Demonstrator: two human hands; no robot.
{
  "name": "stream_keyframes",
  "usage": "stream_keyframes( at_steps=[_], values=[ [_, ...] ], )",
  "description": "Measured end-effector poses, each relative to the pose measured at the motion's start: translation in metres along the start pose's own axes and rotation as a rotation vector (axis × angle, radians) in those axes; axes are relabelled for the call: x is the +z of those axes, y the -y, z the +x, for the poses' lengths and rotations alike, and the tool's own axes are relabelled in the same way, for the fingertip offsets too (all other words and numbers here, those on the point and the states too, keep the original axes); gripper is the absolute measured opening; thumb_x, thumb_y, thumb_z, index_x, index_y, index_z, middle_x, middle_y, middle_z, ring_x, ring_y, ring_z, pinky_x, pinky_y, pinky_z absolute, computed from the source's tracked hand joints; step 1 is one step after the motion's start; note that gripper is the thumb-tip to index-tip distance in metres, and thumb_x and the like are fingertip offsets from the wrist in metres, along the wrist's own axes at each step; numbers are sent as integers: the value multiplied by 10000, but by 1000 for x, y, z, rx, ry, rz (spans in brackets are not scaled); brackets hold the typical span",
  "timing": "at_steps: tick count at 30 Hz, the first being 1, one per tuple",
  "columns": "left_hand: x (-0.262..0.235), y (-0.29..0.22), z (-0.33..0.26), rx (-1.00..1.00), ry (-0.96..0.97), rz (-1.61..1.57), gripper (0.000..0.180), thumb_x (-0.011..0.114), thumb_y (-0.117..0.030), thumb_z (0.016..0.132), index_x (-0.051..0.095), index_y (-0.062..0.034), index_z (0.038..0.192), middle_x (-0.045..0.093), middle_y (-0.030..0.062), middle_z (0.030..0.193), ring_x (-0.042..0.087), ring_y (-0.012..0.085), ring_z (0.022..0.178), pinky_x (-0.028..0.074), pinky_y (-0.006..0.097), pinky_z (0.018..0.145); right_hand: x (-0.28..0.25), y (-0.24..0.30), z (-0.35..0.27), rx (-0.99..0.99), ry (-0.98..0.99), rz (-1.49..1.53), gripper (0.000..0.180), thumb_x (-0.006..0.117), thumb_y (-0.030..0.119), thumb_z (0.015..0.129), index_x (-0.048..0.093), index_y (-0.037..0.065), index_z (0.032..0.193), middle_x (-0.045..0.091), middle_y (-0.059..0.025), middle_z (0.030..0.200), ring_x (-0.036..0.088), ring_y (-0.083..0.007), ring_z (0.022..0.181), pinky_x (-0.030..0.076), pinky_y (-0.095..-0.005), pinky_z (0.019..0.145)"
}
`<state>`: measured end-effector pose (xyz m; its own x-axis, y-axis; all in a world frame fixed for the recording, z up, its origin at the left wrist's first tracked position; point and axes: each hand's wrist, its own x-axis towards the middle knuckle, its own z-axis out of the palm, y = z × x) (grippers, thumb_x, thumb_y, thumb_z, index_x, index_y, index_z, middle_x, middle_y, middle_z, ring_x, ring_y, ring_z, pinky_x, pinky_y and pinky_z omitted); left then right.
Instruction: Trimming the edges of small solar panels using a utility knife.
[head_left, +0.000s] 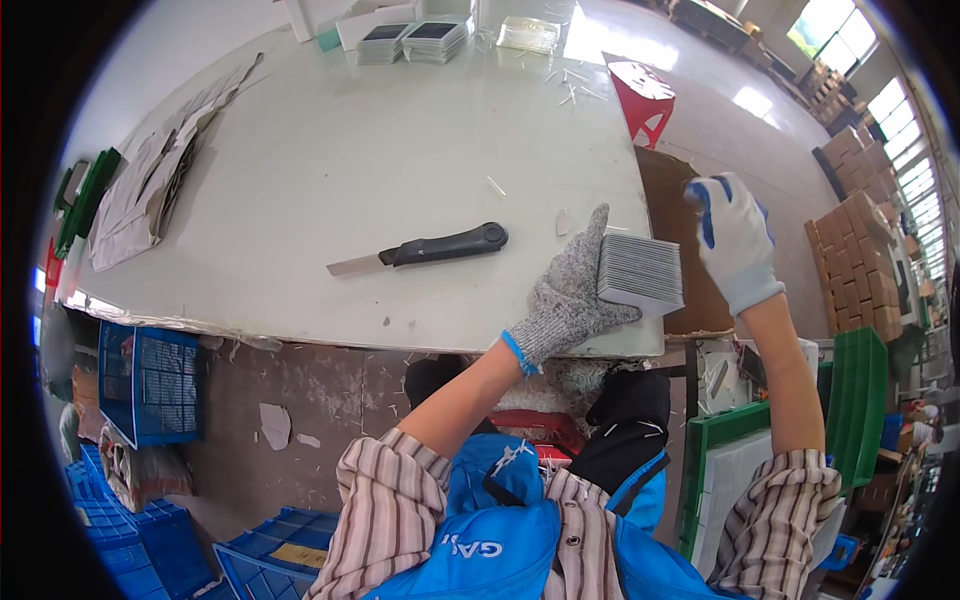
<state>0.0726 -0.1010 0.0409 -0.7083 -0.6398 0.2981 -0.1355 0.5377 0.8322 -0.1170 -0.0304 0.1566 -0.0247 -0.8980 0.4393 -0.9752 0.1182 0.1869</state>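
Note:
My left hand (pixel 572 292), in a grey knitted glove with a blue cuff, grips a block-shaped stack of thin, flat grey-white pieces (pixel 642 270) at the table's right edge. One finger points up along the stack's left side. Right of the stack and beyond the table edge, my right hand (pixel 735 240) is raised in a white glove with blue-coated fingers. Its fingers are curled together; whatever they may hold is hidden. A black-handled utility knife (pixel 445 246) with its blade out lies left of my left hand. A small pale scrap (pixel 564 222) lies just beyond that hand.
Flattened paper sheets (pixel 155 185) lie at the table's left. Stacks of dark-topped pieces (pixel 435 42) and thin white strips (pixel 528 35) sit at the far edge. A cardboard box (pixel 670 190) and a red stool (pixel 640 100) stand right. Blue crates (pixel 150 385) are lower left, a green crate (pixel 705 440) lower right.

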Motion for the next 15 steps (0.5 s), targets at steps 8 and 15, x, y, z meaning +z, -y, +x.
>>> stream_keyframes(
  at_steps=[8, 15],
  values=[
    [-3, -5, 5, 24, -6, -42, 1189, 863, -297, 638, 69, -53, 1489, 513, 185, 1271, 516, 305, 1192, 422, 421, 1013, -4, 12, -20, -20, -93, 489, 505, 626, 132, 799, 505, 49, 1282, 514, -172, 1265, 572, -274, 1088, 431, -353, 944],
    [16, -11, -6, -236, 94, -394, 950, 724, -119, 759, 132, -102, 1500, 569, 161, 1255, 590, 224, 1094, 497, 351, 919, 17, 19, -50, -13, 227, 507, 950, 771, 461, 624, 376, 31, 1373, 386, -231, 1395, 347, -419, 1308, 299, -487, 1082]
  ],
)
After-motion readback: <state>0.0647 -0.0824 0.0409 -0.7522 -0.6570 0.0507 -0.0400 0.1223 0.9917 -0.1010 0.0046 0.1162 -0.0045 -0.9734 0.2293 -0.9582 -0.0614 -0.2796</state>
